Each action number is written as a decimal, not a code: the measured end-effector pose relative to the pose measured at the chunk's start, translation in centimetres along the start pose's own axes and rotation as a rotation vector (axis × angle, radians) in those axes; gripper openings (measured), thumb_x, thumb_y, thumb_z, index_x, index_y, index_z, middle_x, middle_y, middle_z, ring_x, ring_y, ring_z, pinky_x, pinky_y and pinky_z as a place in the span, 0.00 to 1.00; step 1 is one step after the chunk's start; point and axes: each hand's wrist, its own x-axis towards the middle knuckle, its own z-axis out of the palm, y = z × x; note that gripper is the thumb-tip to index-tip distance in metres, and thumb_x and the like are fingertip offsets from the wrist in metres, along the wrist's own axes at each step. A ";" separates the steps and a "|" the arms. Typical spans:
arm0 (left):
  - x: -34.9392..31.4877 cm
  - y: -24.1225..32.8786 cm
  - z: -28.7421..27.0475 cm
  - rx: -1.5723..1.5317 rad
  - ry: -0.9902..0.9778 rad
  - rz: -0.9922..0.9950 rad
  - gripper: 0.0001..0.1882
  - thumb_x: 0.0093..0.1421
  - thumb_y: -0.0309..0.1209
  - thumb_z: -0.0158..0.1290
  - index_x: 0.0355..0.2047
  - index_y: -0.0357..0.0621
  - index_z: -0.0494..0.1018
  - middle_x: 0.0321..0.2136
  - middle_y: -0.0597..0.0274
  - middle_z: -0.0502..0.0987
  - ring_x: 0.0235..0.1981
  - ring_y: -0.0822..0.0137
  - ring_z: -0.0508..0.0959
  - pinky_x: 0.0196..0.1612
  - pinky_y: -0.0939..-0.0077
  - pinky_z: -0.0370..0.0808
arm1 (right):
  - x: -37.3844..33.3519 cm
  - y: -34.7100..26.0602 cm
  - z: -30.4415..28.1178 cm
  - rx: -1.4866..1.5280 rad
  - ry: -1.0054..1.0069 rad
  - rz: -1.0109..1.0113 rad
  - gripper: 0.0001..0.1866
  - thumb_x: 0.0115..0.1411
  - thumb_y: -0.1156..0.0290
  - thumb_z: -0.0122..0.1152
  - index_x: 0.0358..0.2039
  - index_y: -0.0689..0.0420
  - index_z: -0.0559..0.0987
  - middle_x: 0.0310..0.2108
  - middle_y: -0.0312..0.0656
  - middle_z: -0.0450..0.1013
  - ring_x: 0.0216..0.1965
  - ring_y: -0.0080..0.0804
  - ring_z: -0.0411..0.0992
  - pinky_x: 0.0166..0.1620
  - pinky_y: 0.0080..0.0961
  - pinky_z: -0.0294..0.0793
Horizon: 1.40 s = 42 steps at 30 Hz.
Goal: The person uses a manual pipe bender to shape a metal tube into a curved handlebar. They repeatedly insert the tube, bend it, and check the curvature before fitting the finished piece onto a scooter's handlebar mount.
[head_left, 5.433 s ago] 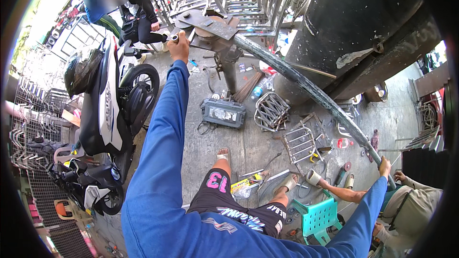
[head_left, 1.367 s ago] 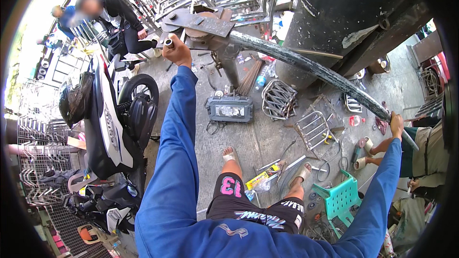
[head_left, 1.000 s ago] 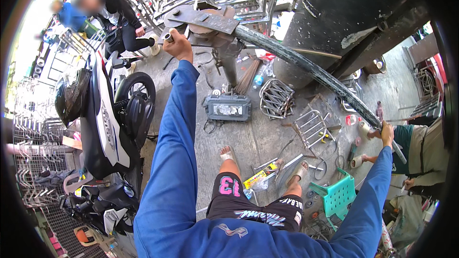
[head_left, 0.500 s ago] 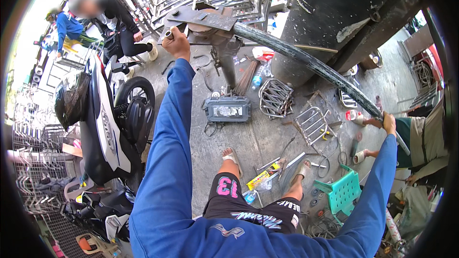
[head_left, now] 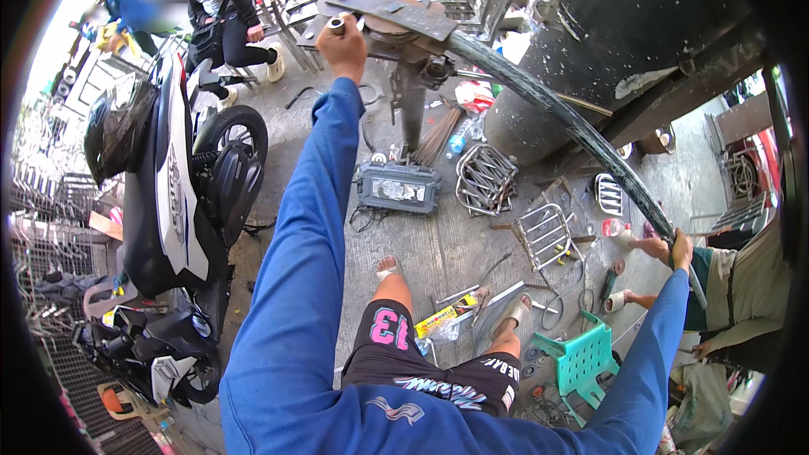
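A bender-like tool with stacked steel plates (head_left: 413, 17) stands on a metal post (head_left: 412, 118) in front of me. From its plates a long, worn dark pipe (head_left: 573, 122) slopes down to my right. My right hand (head_left: 682, 251) is wrapped round that pipe near its lower end. My left hand (head_left: 343, 49) is closed round a short metal tube (head_left: 336, 24), its hollow end showing above the fist, beside the plates. A thin rod (head_left: 586, 104) shows behind the long pipe; whether it joins the tube is hidden.
A grey toolbox (head_left: 396, 189) lies by the post, with bent metal racks (head_left: 486, 179) to its right. A green plastic stool (head_left: 577, 358) is near my right foot. Motorcycles (head_left: 181, 194) stand at left. People sit at far left, and another person (head_left: 746, 286) is at right.
My left hand has moved right, up against the plates, with the tube still in it. My right hand keeps its grip on the long pipe. The whole view has shifted somewhat.
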 end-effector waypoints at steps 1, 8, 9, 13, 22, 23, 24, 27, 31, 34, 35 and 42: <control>-0.1 0.4 -0.1 -0.024 -0.012 -0.018 0.19 0.63 0.30 0.55 0.15 0.36 0.69 0.09 0.63 0.68 0.14 0.77 0.65 0.20 0.69 0.61 | -0.1 0.1 0.2 0.002 0.032 0.012 0.12 0.63 0.72 0.48 0.41 0.60 0.79 0.38 0.62 0.78 0.44 0.61 0.76 0.45 0.53 0.73; 0.1 1.1 -1.4 -0.005 -0.099 0.077 0.18 0.60 0.34 0.58 0.16 0.38 0.71 0.10 0.61 0.71 0.13 0.72 0.69 0.22 0.68 0.67 | 0.2 2.9 2.1 0.126 0.121 0.001 0.19 0.69 0.65 0.43 0.42 0.66 0.80 0.36 0.62 0.78 0.40 0.58 0.77 0.44 0.48 0.72; 0.1 0.9 -1.5 -0.086 -0.138 0.039 0.18 0.59 0.35 0.58 0.16 0.39 0.71 0.10 0.60 0.71 0.14 0.71 0.69 0.23 0.68 0.68 | 0.4 3.6 2.5 0.192 0.106 0.082 0.21 0.70 0.63 0.44 0.42 0.67 0.80 0.35 0.62 0.79 0.38 0.57 0.77 0.43 0.46 0.71; -0.3 -0.2 -2.2 -0.198 -0.226 -0.001 0.16 0.57 0.36 0.62 0.20 0.38 0.73 0.13 0.59 0.73 0.16 0.72 0.71 0.25 0.69 0.71 | 1.7 5.7 4.1 0.671 0.192 0.269 0.27 0.69 0.55 0.48 0.43 0.71 0.80 0.38 0.61 0.78 0.39 0.47 0.75 0.44 0.41 0.69; -0.2 -1.0 -1.8 -0.344 -0.102 0.168 0.11 0.58 0.34 0.58 0.25 0.38 0.75 0.18 0.48 0.76 0.20 0.50 0.75 0.28 0.56 0.71 | 2.5 7.5 3.3 0.810 0.152 0.341 0.27 0.69 0.52 0.46 0.42 0.65 0.83 0.33 0.45 0.78 0.33 0.31 0.73 0.37 0.34 0.71; -0.2 -1.0 -1.6 -0.321 -0.086 0.157 0.12 0.58 0.34 0.58 0.24 0.38 0.75 0.18 0.49 0.76 0.19 0.51 0.75 0.28 0.57 0.71 | 2.4 7.5 3.5 0.831 0.170 0.462 0.27 0.69 0.52 0.46 0.41 0.65 0.83 0.31 0.44 0.78 0.32 0.31 0.73 0.36 0.34 0.71; 0.0 -1.1 -1.5 -0.301 -0.075 0.149 0.12 0.58 0.34 0.58 0.23 0.38 0.75 0.17 0.49 0.75 0.19 0.52 0.75 0.28 0.57 0.71 | 2.3 7.6 3.5 0.810 0.149 0.430 0.27 0.70 0.53 0.44 0.37 0.63 0.83 0.26 0.41 0.76 0.27 0.29 0.73 0.32 0.32 0.71; 0.8 -1.2 -1.2 -0.231 -0.206 0.044 0.14 0.58 0.35 0.57 0.21 0.37 0.76 0.16 0.51 0.76 0.19 0.58 0.76 0.28 0.59 0.71 | 2.0 7.4 4.3 1.031 0.168 0.471 0.26 0.70 0.52 0.43 0.37 0.61 0.82 0.29 0.43 0.77 0.30 0.33 0.76 0.35 0.34 0.75; 1.4 -1.1 -1.0 0.006 -0.205 0.151 0.20 0.61 0.43 0.53 0.20 0.40 0.77 0.12 0.52 0.74 0.15 0.57 0.77 0.25 0.60 0.70 | 0.6 5.7 4.9 0.053 0.337 0.175 0.25 0.69 0.54 0.44 0.31 0.64 0.78 0.31 0.55 0.78 0.35 0.46 0.78 0.39 0.42 0.71; 1.1 -1.0 -0.9 -0.055 -0.195 0.079 0.23 0.63 0.39 0.52 0.17 0.35 0.72 0.09 0.55 0.70 0.13 0.65 0.73 0.22 0.64 0.66 | -0.9 3.0 3.6 0.166 0.282 0.225 0.16 0.68 0.66 0.45 0.41 0.60 0.80 0.37 0.63 0.77 0.43 0.60 0.76 0.47 0.48 0.72; 1.0 -1.0 -0.8 -0.087 -0.209 0.002 0.23 0.63 0.38 0.53 0.16 0.34 0.71 0.08 0.58 0.69 0.13 0.70 0.71 0.21 0.64 0.65 | -1.4 2.1 2.9 0.077 0.231 0.225 0.15 0.68 0.67 0.45 0.43 0.61 0.80 0.38 0.63 0.77 0.44 0.61 0.76 0.48 0.49 0.72; 1.0 -2.3 -0.1 -0.175 -0.158 -0.101 0.25 0.63 0.34 0.54 0.11 0.36 0.66 0.07 0.69 0.65 0.13 0.78 0.63 0.19 0.69 0.59 | -2.9 -1.0 0.5 0.067 0.168 0.235 0.14 0.67 0.70 0.43 0.44 0.58 0.78 0.40 0.66 0.76 0.46 0.64 0.75 0.48 0.52 0.73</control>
